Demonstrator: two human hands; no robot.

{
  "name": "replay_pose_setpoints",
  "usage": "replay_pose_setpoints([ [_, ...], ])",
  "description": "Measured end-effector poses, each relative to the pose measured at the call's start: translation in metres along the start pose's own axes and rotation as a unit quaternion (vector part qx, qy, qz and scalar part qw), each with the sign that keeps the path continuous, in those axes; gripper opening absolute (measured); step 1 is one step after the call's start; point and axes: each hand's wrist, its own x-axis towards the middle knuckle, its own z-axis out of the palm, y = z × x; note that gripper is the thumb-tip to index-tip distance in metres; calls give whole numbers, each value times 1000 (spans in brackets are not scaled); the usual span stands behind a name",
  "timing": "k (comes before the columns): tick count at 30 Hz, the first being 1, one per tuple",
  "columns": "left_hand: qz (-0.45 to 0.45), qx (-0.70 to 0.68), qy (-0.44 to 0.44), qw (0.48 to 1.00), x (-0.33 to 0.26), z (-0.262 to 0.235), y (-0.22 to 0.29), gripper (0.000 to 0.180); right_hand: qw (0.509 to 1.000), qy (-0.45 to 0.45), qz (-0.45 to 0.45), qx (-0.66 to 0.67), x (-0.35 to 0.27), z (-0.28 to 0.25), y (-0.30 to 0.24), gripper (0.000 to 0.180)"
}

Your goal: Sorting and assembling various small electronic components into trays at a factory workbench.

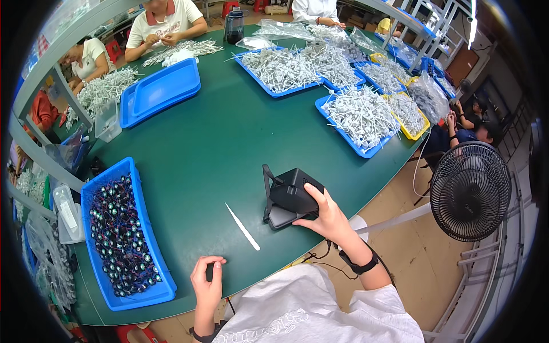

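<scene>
Near the front edge of the table, my right hand (pixel 329 217) grips a black boxy device (pixel 294 191) from its right side, thumb low and fingers over the top. The device has a flat base and an upright strap-like part on its left. My left hand (pixel 207 280) is at the table edge, loosely bent, with a gap between thumb and forefinger and nothing visible in it. Between the hands and a little farther off lies a slender white pointed tool (pixel 243 227), apart from both.
A blue tray (pixel 166 286) of small dark wired parts stands at left. Empty stacked blue trays (pixel 160 91) lie farther back. Blue trays (pixel 366 151) of white stemmed pieces fill the far right. A black fan (pixel 470 191) stands beyond the table's right edge. Co-workers sit across the table.
</scene>
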Motion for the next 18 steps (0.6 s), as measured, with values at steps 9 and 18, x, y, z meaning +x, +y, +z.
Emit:
replay_pose_setpoints([
  [9,8,12,-28,1000,1,-5,4,4,998,45,42,11,62,2,6,99],
  [18,18,-5,-23,1000,2,-4,4,6,994,80,45,-51,160,-10,94,106],
])
